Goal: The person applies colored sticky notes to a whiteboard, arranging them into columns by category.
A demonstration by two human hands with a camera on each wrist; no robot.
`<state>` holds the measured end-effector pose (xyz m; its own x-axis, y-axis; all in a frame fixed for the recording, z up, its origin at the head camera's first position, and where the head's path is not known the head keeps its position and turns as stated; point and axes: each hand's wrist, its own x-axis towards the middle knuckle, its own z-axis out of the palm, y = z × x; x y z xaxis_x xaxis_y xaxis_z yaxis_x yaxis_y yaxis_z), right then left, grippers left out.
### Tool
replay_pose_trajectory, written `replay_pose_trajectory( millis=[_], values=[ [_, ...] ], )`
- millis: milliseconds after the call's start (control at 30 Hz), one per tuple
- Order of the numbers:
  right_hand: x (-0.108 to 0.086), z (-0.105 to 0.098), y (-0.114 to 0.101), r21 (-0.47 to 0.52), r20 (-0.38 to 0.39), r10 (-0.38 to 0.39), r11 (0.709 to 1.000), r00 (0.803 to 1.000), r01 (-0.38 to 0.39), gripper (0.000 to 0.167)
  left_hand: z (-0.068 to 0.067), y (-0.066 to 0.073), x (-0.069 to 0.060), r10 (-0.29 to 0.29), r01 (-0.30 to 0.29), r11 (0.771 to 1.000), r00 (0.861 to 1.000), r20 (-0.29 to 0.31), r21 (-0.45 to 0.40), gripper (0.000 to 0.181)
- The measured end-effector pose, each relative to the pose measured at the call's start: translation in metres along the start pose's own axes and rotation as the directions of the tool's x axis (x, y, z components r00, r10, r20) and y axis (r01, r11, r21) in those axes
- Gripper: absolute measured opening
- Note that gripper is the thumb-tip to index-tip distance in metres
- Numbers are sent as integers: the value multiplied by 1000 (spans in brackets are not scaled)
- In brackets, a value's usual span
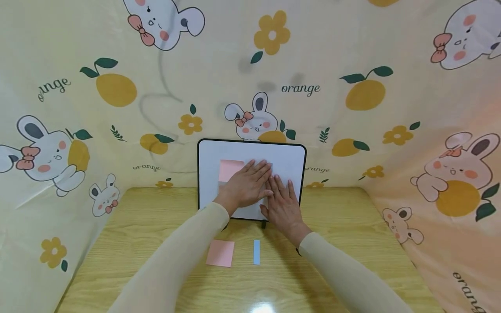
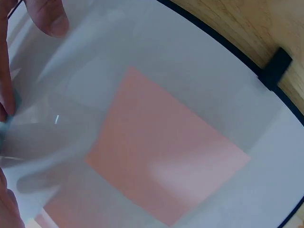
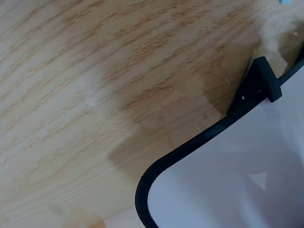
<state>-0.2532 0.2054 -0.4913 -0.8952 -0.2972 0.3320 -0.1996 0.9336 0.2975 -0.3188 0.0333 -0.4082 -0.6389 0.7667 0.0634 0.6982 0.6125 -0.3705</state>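
A whiteboard [image 1: 211,150] with a black rim stands upright at the back of the table. My left hand [image 1: 250,184] presses flat against its middle, fingers pointing up and right. Just beside it, my right hand [image 1: 283,206] lies on the board's right half with fingers extended, close to the left fingertips. A pink sticky note [image 1: 230,169] is stuck at the board's upper left. In the left wrist view, a lower pink note [image 2: 166,152] shows whole. A small blue-green piece [image 2: 17,100] peeks from under fingers at the left edge, mostly hidden.
On the table [image 1: 328,261], before the board, lie another pink sticky note [image 1: 220,253] and a narrow blue strip [image 1: 256,252]. Black feet [image 3: 259,80] support the board's lower edge. A patterned cloth [image 1: 235,65] hangs behind and at both sides.
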Motion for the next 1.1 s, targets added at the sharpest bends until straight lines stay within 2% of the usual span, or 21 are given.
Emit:
replay_pose_trajectory(
  millis=[100, 200, 433, 667, 867, 967, 1100],
  values=[
    [1, -1, -1, -2, 13, 2, 1000, 1000, -2, 93, -1, 1, 3, 24, -24, 999, 1000, -14, -25, 78],
    [1, -2, 0, -3, 19, 2, 1000, 1000, -2, 93, -2, 1, 6, 30, -30, 999, 999, -11, -11, 77],
    [1, -4, 2, -40, 16, -6, 999, 1000, 6, 88, 1, -11, -4, 17, -17, 999, 1000, -11, 29, 76],
    [-1, -6, -1, -23, 82, 1, 1000, 997, 1, 89, 0, -7, 2, 67, -66, 998, 997, -45, 14, 75],
    [0, -8, -2, -40, 78, -3, 999, 997, 6, 86, -2, -14, -1, 17, -15, 999, 999, -36, 53, 75],
    [0, -8, -2, -36, 88, 1, 999, 996, 2, 85, 2, -14, -2, 15, -14, 1000, 999, -37, 28, 74],
    [-2, -7, -2, -30, 96, 7, 1000, 995, -4, 87, 11, -5, -2, 34, -35, 999, 998, -47, -28, 75]
  ],
)
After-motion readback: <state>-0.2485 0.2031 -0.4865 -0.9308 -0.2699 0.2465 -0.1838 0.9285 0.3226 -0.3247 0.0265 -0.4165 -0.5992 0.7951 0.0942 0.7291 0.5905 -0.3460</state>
